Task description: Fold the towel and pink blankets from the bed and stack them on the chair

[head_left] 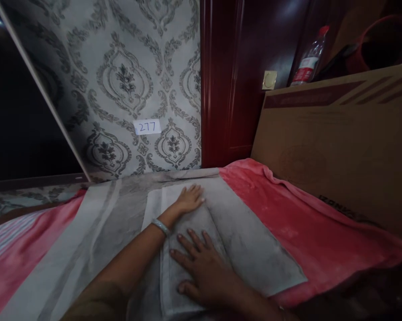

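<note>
A grey cloth with pale bands [254, 240] lies spread out, with a folded part [205, 220] in its middle. On the far end of that fold, my left hand [189, 199] rests palm down with its fingers stretched out. A pale bracelet [160, 227] circles the left wrist. Closer to me, my right hand [207, 272] lies flat on the same folded part, fingers spread. Neither hand grips anything. The underside of both palms is hidden.
Red plush blanket [284, 209] shows beneath the cloth on both sides. A large cardboard box [334, 138] stands at the right, with a plastic bottle [309, 58] above its edge. A dark screen [23, 111] is at the left; patterned wall bears a paper label [147, 127].
</note>
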Tool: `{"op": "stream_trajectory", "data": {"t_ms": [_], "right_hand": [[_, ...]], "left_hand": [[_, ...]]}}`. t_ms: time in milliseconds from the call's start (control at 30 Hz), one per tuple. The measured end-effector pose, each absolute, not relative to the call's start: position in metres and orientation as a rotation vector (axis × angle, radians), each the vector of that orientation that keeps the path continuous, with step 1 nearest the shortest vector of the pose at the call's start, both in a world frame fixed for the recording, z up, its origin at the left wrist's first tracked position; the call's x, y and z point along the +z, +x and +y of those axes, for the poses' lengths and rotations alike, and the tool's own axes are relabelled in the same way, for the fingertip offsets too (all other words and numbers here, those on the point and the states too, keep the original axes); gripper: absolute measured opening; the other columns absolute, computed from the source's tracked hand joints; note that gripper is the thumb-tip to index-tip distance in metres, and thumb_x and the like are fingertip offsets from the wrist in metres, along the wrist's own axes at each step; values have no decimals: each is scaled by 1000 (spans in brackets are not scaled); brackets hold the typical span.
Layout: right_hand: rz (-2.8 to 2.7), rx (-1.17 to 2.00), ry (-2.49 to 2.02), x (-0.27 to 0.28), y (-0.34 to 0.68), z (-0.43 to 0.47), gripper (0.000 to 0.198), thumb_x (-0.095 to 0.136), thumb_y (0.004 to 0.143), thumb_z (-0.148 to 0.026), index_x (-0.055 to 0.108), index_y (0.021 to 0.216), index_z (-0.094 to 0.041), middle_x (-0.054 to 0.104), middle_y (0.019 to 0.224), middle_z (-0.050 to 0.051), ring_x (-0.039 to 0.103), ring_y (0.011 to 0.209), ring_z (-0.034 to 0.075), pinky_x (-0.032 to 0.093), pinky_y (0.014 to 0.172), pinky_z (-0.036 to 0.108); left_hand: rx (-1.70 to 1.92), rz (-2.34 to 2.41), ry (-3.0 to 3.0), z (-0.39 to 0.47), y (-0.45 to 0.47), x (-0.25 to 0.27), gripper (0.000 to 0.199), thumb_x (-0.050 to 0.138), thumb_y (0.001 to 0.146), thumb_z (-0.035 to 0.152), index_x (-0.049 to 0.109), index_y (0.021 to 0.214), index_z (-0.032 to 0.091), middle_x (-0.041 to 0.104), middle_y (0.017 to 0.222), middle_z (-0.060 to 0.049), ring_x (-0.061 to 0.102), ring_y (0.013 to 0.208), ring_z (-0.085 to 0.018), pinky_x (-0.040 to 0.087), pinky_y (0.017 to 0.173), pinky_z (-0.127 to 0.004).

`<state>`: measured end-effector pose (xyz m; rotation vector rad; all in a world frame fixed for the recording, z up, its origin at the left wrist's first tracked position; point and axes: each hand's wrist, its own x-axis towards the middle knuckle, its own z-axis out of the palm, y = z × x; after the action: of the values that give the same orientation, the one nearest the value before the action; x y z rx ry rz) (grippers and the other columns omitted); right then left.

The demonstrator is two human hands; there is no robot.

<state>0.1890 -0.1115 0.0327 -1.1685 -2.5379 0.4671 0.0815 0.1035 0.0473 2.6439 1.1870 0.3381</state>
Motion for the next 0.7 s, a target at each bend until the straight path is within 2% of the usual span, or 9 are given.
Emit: {"op": "stream_trajectory", "data": {"t_ms": [100,167,333,500,600,700], "right_hand": [[-2518,533,-1150,26,191,-114,73,50,94,-65,27,158,-40,13,168,5,4,154,37,2,117,71],[-2498,545,-1131,25,193,-114,71,50,94,-65,28,157,-40,16,167,5,5,154,37,4,118,71],[-2554,499,-1079,14,194,-102,73,50,92,-69,31,156,-41,19,166,7,12,152,41,13,115,75],[-2601,451,-1020,-7,192,-90,70,43,95,-68,25,157,-41,20,165,8,14,151,43,20,112,77],[-2590,413,-1020,-13,192,-89,71,44,94,-68,24,157,-43,20,165,7,14,152,41,20,114,75],[-2597,435,-1017,-10,194,-92,75,47,93,-69,23,158,-41,15,167,6,9,153,40,15,116,73]], "left_hand": [[257,1226,2707,113,78,31,57,43,96,47,44,150,29,31,163,-8,19,154,-30,5,122,-59],[243,1361,2682,129,65,28,59,40,97,48,40,153,29,28,164,-9,19,154,-30,4,122,-57],[171,1632,2499,170,34,33,59,38,97,50,42,151,27,34,161,-14,27,150,-35,17,118,-61],[208,1633,2499,174,27,28,58,33,99,50,41,152,26,32,163,-12,24,152,-32,18,119,-56],[286,1709,2561,166,28,28,57,33,100,48,51,145,18,41,157,-18,36,145,-32,28,116,-50],[329,1859,2632,158,30,32,54,33,100,47,65,127,13,56,136,-21,48,132,-32,36,109,-45]]}}
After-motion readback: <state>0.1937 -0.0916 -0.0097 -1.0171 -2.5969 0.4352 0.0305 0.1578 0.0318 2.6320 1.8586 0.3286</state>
